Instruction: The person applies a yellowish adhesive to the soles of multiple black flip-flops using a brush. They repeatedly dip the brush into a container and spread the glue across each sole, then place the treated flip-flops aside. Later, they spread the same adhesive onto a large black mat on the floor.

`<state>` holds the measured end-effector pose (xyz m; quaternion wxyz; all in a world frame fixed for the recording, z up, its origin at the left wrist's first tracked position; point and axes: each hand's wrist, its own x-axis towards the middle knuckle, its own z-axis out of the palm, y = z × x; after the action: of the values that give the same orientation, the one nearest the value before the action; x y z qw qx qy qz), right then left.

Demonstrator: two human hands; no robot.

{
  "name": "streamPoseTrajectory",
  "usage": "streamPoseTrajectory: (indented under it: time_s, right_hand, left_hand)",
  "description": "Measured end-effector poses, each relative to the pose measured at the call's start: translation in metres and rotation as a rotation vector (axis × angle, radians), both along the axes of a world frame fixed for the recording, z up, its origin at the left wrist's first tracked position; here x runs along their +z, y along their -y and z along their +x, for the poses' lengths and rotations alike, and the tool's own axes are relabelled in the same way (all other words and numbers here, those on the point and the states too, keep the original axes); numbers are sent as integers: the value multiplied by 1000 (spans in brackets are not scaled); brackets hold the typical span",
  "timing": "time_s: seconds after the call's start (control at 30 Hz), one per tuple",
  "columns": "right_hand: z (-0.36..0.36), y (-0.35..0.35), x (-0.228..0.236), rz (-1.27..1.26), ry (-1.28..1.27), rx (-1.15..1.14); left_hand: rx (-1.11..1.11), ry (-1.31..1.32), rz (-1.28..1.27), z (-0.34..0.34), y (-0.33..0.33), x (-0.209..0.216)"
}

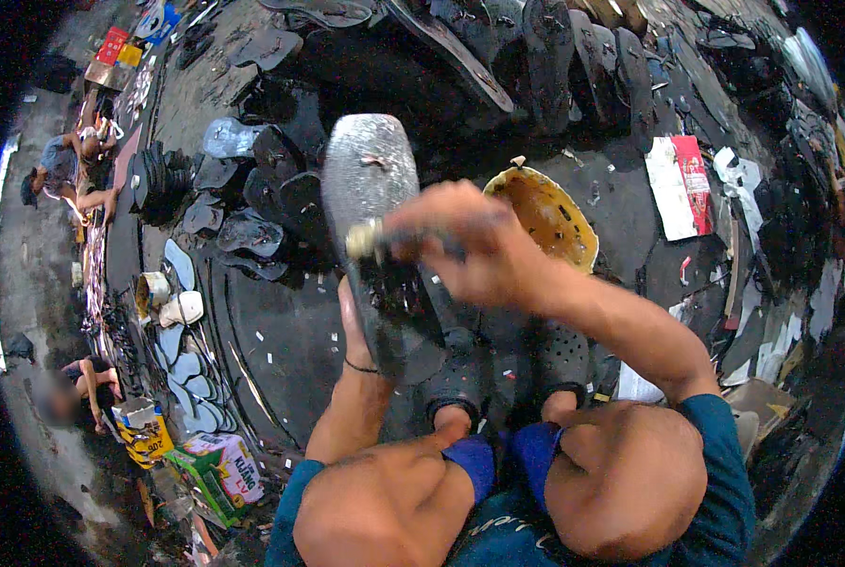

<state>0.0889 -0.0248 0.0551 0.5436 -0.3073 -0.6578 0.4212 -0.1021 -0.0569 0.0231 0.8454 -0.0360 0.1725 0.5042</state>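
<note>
A large dark sandal sole [370,180] is held up before me, its far half pale grey with a wet-looking sheen and its near half black. My left hand [350,317] grips it from beneath along the left edge; most of the fingers are hidden behind it. Above the sole's middle, my right hand [474,236] is closed around a brush [364,239] with pale yellowish bristles, which touch or nearly touch the surface; motion blurs hand and brush. Just beyond my right wrist stands a yellow-brown bowl [545,213] with dark specks and a crusted rim, partly covered by the forearm.
Many black sandal soles [547,66] lie along the far side, with stacked soles [158,180] at left. Grey-blue sole pieces [186,369] line the left floor. A red-and-white packet [678,187] lies at right. Two people [63,170] sit at far left.
</note>
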Motion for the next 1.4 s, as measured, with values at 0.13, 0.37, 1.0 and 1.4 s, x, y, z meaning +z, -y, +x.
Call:
streamPoseTrajectory:
  time_s: [0.13,0.37,1.0,1.4]
  right_hand:
    - [8,70,18,311,255,165]
    - [3,62,12,357,311,12]
    - [6,66,37,316,482,288]
    - [26,94,-23,-191,614,-126]
  left_hand:
    - [65,225,26,-36,-24,2]
    - [17,-192,0,-28,-33,0]
    - [144,-759,103,-4,-41,12]
    - [630,-542,-23,-180,-3,-23]
